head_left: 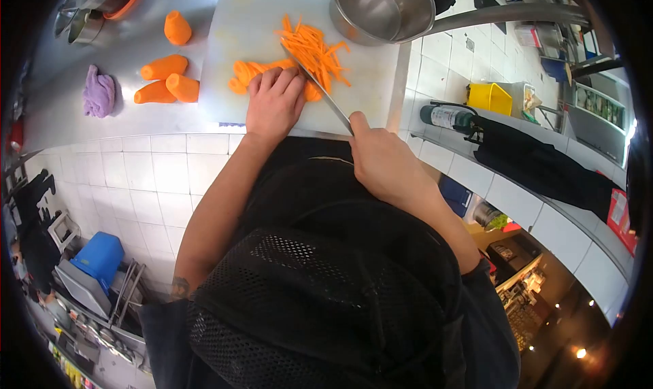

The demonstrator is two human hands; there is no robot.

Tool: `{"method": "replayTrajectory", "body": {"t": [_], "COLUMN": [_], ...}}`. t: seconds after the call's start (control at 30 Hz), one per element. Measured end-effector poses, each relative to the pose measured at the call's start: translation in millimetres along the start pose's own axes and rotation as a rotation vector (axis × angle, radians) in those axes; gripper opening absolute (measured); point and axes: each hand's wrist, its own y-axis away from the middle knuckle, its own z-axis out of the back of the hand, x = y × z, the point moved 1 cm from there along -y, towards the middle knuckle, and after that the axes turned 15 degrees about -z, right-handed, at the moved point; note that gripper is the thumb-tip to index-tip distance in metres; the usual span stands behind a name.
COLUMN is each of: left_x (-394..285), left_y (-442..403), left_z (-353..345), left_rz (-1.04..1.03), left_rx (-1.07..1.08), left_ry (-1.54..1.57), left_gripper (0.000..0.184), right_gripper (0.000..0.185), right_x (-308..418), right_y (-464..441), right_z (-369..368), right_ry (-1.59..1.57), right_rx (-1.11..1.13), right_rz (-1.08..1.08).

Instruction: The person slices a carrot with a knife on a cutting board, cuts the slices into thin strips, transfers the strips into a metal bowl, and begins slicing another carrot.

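two bare hands work over a pale cutting board (371, 96). the left hand (275, 96) has its fingers (277, 77) bent and gathered close together, gripping a row of carrot slices (243, 71) from above; the slices lie under the fingertips and poke out on both sides. the right hand (384, 158) keeps its fingers wrapped round the handle of a knife (332, 107) (the handle itself is mostly hidden in the grip). the blade slants past the left fingertips, just beside them, and a loose heap of carrot shreds (316, 49) lies beyond it, ahead of both hands. a steel bowl (348, 25) stands at the board's far right corner. left of the board, four peeled carrots (163, 67) and a purple cloth (98, 93) rest on the metal desk (54, 120).
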Motion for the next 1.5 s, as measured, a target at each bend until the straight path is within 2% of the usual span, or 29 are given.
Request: {"method": "replayTrajectory", "body": {"t": [0.07,0.13,0.17,0.27,0.47,0.57,0.63,0.77,1.0,1.07,1.2,1.33,1.37,1.5], "left_x": [1.8,1.2,0.3,-0.2,3.6,16.1,24.5,28.4,27.4,28.0,28.8,25.5,27.2,28.7], "left_y": [-3.0,-3.1,-2.8,1.5,-1.4,1.5,-3.3,-5.5,-6.7,-6.3,-5.9,-3.2,-7.0,-7.8], "left_z": [1.7,5.7,5.4,2.6,4.7,9.7,16.6,8.0,4.6,3.1,2.0,4.4,5.6,3.9], "left_rz": [0.004,0.006,0.006,0.006,0.003,0.054,0.09,0.067,0.079,0.082,0.098,0.112,0.112,0.101], "left_rx": [-0.006,0.008,0.006,0.008,-0.067,-0.169,-0.141,0.0,0.013,0.003,0.021,0.042,0.058,0.046], "left_ry": [-0.005,0.008,0.004,-0.013,0.023,0.138,0.052,-0.012,-0.028,-0.045,-0.046,-0.042,-0.039,-0.034], "left_gripper": [0.026,0.024,0.024,0.022,0.025,0.025,0.025,0.024,0.022,0.023,0.023,0.025,0.026,0.026], "right_gripper": [0.021,0.022,0.022,0.023,0.024,0.023,0.026,0.026,0.02,0.034,0.035,0.034,0.034,0.032], "right_x": [2.4,-4.7,-5.7,-5.3,-20.2,-15.4,2.4,15.9,20.8,26.3,26.9,1.3,-2.6,2.8], "right_y": [-18.3,-57.3,-64.6,-80.6,-108.9,-97.0,-73.5,-38.4,-4.3,2.7,2.4,-54.5,-70.4,-85.0], "right_z": [-15.3,-61.8,-67.8,-75.1,-59.9,-42.6,-23.4,-7.9,-8.7,0.4,-0.3,-70.5,-77.2,-64.4], "right_ry": [0.002,-0.037,-0.037,-0.073,-0.242,-0.239,-0.148,-0.128,-0.04,-0.011,0.021,-0.046,-0.073,-0.075], "right_rx": [0.004,-0.144,-0.146,-0.195,-0.269,-0.213,-0.182,-0.178,-0.064,0.008,0.082,-0.095,-0.165,-0.185], "right_rz": [0.001,-0.011,-0.007,-0.023,0.16,0.144,0.061,0.027,0.019,-0.033,-0.049,-0.022,-0.007,-0.003]}}
